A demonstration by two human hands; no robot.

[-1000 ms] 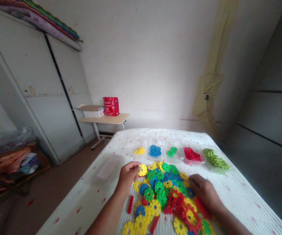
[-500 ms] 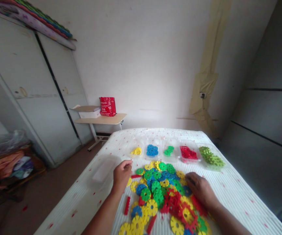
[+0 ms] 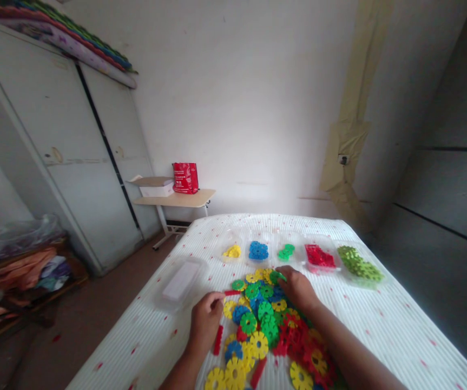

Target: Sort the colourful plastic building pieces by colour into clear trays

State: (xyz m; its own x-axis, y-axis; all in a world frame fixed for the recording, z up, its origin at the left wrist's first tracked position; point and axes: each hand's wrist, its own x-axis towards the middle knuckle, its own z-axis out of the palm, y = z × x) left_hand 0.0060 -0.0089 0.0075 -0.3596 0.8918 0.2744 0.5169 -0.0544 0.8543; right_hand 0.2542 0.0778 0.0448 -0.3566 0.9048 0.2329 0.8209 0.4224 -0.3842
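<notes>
A heap of coloured plastic snowflake discs (image 3: 269, 325) lies on the white striped table (image 3: 379, 319). My left hand (image 3: 205, 319) sits at the heap's left edge, fingers curled, pinching the end of a red stick piece (image 3: 232, 293). My right hand (image 3: 298, 287) reaches over the far side of the heap, its fingertips closed on a green disc (image 3: 276, 277). Behind the heap stands a row of clear trays: yellow (image 3: 232, 251), blue (image 3: 258, 250), green (image 3: 285, 251), red (image 3: 318, 257) and light green (image 3: 359, 263).
A clear lidded box (image 3: 182, 280) lies left of the heap. Beyond the table are a small side table (image 3: 174, 199) with a red bag (image 3: 185, 177), a white wardrobe (image 3: 54, 162) and clutter on the floor at left.
My right hand has moved from the heap's right side to its far middle and onto a green disc. My left hand drew back toward me, now at the red stick.
</notes>
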